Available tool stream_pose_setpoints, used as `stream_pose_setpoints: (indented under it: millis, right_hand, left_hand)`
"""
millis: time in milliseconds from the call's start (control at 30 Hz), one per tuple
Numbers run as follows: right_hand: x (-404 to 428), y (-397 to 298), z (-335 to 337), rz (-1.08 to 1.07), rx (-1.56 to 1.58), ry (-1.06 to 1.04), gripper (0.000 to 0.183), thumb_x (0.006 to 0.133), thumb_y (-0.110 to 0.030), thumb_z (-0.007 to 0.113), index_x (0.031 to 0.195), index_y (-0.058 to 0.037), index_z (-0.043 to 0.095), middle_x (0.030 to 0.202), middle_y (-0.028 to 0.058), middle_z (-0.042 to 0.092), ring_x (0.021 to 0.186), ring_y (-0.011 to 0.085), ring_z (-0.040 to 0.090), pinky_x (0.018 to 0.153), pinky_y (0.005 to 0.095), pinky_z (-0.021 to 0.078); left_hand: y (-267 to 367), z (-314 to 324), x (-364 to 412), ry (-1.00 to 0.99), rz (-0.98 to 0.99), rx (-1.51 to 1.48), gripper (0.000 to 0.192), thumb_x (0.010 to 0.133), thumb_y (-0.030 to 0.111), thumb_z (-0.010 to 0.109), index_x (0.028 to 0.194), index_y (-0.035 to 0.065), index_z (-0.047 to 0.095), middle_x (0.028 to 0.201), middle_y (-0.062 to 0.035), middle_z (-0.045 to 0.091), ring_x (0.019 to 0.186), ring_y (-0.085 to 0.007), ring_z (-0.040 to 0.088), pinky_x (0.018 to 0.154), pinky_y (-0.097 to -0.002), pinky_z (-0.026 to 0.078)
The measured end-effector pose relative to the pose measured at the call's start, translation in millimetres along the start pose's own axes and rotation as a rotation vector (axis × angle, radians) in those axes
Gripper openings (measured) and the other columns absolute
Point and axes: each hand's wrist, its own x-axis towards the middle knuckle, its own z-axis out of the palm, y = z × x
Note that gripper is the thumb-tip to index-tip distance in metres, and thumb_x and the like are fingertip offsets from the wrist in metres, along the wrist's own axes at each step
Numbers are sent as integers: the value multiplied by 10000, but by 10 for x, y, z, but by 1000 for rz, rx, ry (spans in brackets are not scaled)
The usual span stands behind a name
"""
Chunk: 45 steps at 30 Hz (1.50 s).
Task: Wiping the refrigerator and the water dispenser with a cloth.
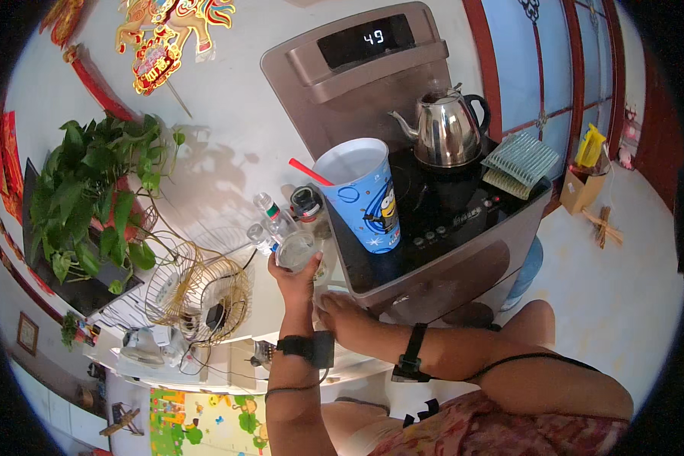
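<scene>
My left hand (298, 280) grips a clear cup (296, 251), whose round opening faces up towards me. Just below and to the right of it is my right hand (342, 316), beside the front corner of the tea-bar machine (433, 290). Its fingertips are partly hidden, and I cannot tell whether they hold something. Behind the cup stand a clear bottle with a green-and-red band (273, 214), a small clear bottle (256, 233) and a dark-lidded jar (306, 202). A large blue cartoon cup (365, 199) with a red straw (309, 171) stands on the machine's black top.
A steel kettle (447, 131) steams on the machine's far side, next to a stack of ribbed pads (521, 162). A gold wire basket (199, 290) and a leafy potted plant (85, 199) are at left. A cardboard box (581, 188) sits on the floor at right.
</scene>
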Motion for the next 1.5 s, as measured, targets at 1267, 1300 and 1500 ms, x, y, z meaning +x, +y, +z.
stream_pose_setpoints:
  millis: [1267, 1300, 1500]
  right_hand:
    - [-55, -192, -192, -370, -750, -99, 387, 771, -149, 522, 1111, 27, 579, 1134, 208, 498, 1109, 352, 464, 947, 453, 388]
    - [-51, -227, -222, -349, -751, -137, 398, 765, -151, 519, 1114, 33, 574, 1143, 207, 496, 1116, 348, 456, 954, 452, 382]
    - [-56, -214, -247, -420, -748, -75, 386, 770, -171, 497, 1071, 56, 583, 1115, 205, 552, 1091, 345, 465, 1000, 461, 327]
  left_hand:
    - [223, -742, 305, 91, 108, -43, 950, 685, 10, 766, 1428, 58, 175, 1304, -187, 382, 1153, -241, 435, 928, -314, 421]
    - [185, -798, 338, 117, 110, -4, 951, 683, 13, 769, 1427, 50, 178, 1302, -185, 386, 1165, -240, 422, 927, -309, 421]
    - [-20, -1022, 522, 196, 134, 47, 938, 676, 35, 784, 1417, 13, 209, 1303, -189, 403, 1195, -246, 394, 981, -327, 376]
